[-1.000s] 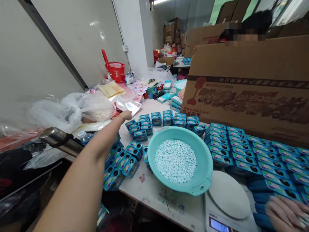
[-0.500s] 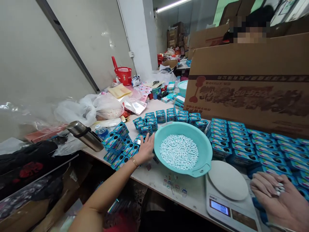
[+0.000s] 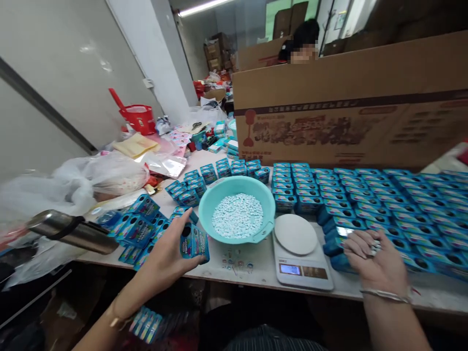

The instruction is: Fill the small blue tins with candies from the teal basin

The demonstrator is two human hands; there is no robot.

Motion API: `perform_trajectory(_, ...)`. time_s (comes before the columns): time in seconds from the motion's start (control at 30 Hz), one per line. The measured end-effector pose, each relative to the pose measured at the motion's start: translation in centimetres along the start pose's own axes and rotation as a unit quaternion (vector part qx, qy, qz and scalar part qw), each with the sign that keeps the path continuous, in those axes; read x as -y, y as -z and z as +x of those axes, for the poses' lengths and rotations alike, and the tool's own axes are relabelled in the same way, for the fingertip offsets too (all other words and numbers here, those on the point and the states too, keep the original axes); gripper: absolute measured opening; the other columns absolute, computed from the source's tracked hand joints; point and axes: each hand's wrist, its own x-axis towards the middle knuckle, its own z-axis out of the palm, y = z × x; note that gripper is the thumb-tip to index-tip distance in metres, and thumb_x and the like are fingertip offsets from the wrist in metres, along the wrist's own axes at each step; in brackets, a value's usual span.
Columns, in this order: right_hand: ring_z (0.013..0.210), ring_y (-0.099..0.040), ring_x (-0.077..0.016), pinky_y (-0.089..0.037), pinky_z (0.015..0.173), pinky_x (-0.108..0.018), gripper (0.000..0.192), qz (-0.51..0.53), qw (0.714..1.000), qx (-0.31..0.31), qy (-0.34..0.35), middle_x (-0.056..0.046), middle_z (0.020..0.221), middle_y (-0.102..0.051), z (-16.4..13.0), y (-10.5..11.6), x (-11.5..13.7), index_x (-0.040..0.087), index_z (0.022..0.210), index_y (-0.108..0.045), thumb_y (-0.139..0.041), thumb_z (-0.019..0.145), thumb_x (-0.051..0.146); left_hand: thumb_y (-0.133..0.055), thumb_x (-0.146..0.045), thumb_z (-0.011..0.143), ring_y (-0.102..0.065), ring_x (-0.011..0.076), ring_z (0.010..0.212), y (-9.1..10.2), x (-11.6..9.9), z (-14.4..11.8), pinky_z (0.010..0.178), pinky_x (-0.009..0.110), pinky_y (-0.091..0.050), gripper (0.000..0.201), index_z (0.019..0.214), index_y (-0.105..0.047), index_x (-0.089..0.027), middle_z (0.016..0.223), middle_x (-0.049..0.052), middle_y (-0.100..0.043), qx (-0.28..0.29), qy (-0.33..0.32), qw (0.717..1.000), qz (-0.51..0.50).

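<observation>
My left hand (image 3: 166, 256) grips a small blue box (image 3: 193, 241) just above the table's front edge, left of the teal bowl (image 3: 219, 195) that holds several white tablets (image 3: 237, 214). My right hand (image 3: 376, 261) is cupped, palm up, around several white tablets (image 3: 373, 247), right of the white digital scale (image 3: 298, 248). Rows of blue boxes (image 3: 365, 195) cover the table to the right and behind the bowl. A loose heap of blue boxes (image 3: 146, 224) lies left of my left hand.
A large brown cardboard box (image 3: 347, 112) stands behind the rows. A metal flask (image 3: 69, 231), plastic bags (image 3: 91, 178) and a red bucket (image 3: 137, 117) fill the left side. Another person (image 3: 302, 46) is behind the cardboard box. More blue boxes (image 3: 146, 324) lie under the table.
My left hand drew back from the far boxes, came beside the bowl and has taken hold of one blue box. My right hand rose with tablets. The view swung right.
</observation>
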Motion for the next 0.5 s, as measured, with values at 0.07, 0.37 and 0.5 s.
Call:
perform_trajectory(0.07,0.033,-0.033,-0.0064,-0.026,0.031,-0.019,0.028,0.012,0.999,0.032,-0.008,0.008,0.051,-0.035,0.4,0.9,0.0,0.022,0.067,-0.037,-0.039,0.094,0.017,-0.075,-0.034,0.070,-0.048,0.0331,0.131,0.5,-3.5,1.7,0.108,0.049,-0.044,0.098,0.151,-0.022,-0.029,0.144,0.012,-0.047,0.018,-0.070,0.997,-0.026)
perform_trajectory(0.37,0.038,-0.037,-0.0063,-0.031,0.035,-0.018,0.024,0.065,0.992,0.109,-0.027,0.008,0.055,-0.039,-0.4,2.4,-0.3,0.022,0.071,-0.040,-0.052,0.092,0.019,-0.042,0.003,0.067,-0.042,0.0241,0.135,-12.3,-16.3,13.4,0.110,0.040,-0.042,0.090,0.151,-0.021,-0.020,0.148,0.012,-0.041,0.200,-0.355,0.910,-0.076)
perform_trajectory(0.5,0.037,-0.036,-0.0057,-0.030,0.034,-0.017,0.025,0.091,0.992,0.085,-0.023,0.008,0.054,-0.039,-0.7,2.8,0.2,0.022,0.071,-0.041,-0.050,0.094,0.020,-0.045,0.002,0.064,-0.041,0.0248,0.137,-18.0,-17.5,15.5,0.108,0.039,-0.044,0.094,0.151,-0.017,-0.020,0.150,0.012,-0.039,0.284,-0.359,0.888,-0.048)
